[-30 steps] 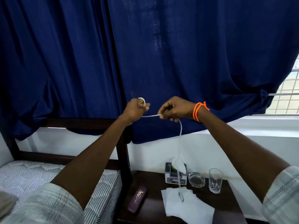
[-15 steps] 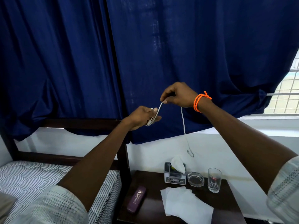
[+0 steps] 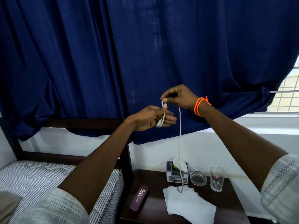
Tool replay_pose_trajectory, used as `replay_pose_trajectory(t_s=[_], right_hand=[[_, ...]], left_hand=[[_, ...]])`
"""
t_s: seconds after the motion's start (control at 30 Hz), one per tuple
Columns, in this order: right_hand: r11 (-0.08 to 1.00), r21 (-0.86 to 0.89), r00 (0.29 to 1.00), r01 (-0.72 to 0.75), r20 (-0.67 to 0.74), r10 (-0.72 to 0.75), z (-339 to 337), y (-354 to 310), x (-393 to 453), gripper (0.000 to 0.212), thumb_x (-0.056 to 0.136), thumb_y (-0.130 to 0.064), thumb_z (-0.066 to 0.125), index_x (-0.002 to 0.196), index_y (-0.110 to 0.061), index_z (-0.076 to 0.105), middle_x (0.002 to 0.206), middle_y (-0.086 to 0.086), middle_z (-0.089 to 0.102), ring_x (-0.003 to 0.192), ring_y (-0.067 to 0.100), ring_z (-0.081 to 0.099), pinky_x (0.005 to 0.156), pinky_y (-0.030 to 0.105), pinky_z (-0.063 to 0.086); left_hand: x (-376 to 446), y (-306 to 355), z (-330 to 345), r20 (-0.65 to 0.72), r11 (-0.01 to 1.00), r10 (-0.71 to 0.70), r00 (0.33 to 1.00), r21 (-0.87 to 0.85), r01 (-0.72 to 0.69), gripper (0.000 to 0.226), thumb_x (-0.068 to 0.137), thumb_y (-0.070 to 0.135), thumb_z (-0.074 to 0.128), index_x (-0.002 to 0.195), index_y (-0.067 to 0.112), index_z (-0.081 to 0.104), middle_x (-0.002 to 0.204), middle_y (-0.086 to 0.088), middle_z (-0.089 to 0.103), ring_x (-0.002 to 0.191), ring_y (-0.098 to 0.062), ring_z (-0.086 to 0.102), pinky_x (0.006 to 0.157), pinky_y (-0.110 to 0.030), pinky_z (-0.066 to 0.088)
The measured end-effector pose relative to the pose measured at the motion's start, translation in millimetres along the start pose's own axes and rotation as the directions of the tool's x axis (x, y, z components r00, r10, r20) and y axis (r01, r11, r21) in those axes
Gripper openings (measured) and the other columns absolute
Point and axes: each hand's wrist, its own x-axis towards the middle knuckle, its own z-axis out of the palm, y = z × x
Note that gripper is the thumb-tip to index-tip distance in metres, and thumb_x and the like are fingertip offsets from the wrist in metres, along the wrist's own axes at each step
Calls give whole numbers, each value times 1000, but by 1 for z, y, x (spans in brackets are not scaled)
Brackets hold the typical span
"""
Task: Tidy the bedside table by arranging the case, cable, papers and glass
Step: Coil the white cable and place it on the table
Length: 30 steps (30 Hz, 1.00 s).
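Both hands are up by the navy curtain: left hand (image 3: pixel 151 118) grips a small coil of thin white cable (image 3: pixel 179 126), right hand (image 3: pixel 178 97) pinches its top loop. The loose end dangles over the white papers (image 3: pixel 191 206) near the dark wooden bedside table's (image 3: pixel 155 180) front edge.

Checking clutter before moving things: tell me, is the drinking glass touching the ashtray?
Apart. The head view shows dark tabletop between the glass and the ashtray.

dim room, daylight from window (image 3: pixel 286 94) at right; sharp centre, wide-angle bending at edges.
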Motion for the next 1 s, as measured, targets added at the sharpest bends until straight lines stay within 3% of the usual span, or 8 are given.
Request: replay_pose_trajectory(t_s=[0.17,0.27,0.33,0.5,0.63,0.77,0.87,1.0], right_hand=[[934,356,999,-37,-24,49,16,14,-14,13,95,-10,66,104,-8,75,98,3,77,94,13,72,79,25,58],[838,531,987,-124,-24,162,29,22,-23,31,97,5,49,106,-10,74,93,6,76,85,16,71,72,30,60],[808,560,972,-183,-18,233,38,25,-29,42,96,7,41,104,-15,76,85,7,74,72,15,67,58,27,54],[820,494,953,-290,65,297,56,27,-42,11,97,-19,64,99,-12,73,73,6,72,51,15,60,45,27,50],[916,300,964,-265,68,257,56,23,-45,19,92,-26,70,96,-8,75,67,7,69,48,13,57,45,27,49],[978,51,974,-203,114,196,45,11,-39,9,89,-16,71,92,-9,75,69,7,72,50,14,61,46,27,52],[984,-86,977,-154,134,165,30,0,-30,8,84,-12,71,90,-13,76,72,10,73,51,14,64,47,25,52],[967,-243,968,-79,213,133,14,-15,-19,16,80,-6,71,92,-16,75,73,9,73,51,11,63,47,23,51]], left_hand=[[3,5,2,19,969,134,991,-212,-127,48,106,32,50,126,-9,64,125,-28,69,120,-38,68,99,-43,58],[6,10,4,4,945,189,982,-273,-181,47,106,32,50,121,-9,68,121,-27,71,117,-36,69,97,-42,58],[9,13,6,-16,928,218,976,-306,-212,47,106,32,48,119,-8,69,120,-26,72,115,-35,70,96,-40,59],[21,16,3,-270,847,282,921,-381,-371,50,109,33,40,129,-10,57,123,-21,71,119,-30,69,107,-41,53],[27,11,-16,-472,927,254,844,-131,-353,49,109,30,43,139,-8,50,137,-21,63,132,-27,59,117,-40,42],[27,-5,-22,-543,969,233,807,203,-143,32,108,31,47,117,7,65,126,-12,71,122,-21,64,109,-38,47],[27,-14,-25,-539,829,309,784,557,56,41,106,40,48,98,8,73,94,-4,70,92,-19,63,87,-40,50],[25,-22,-23,-502,665,352,790,728,166,46,106,40,47,78,9,64,74,-8,61,65,-17,51,66,-40,43]])
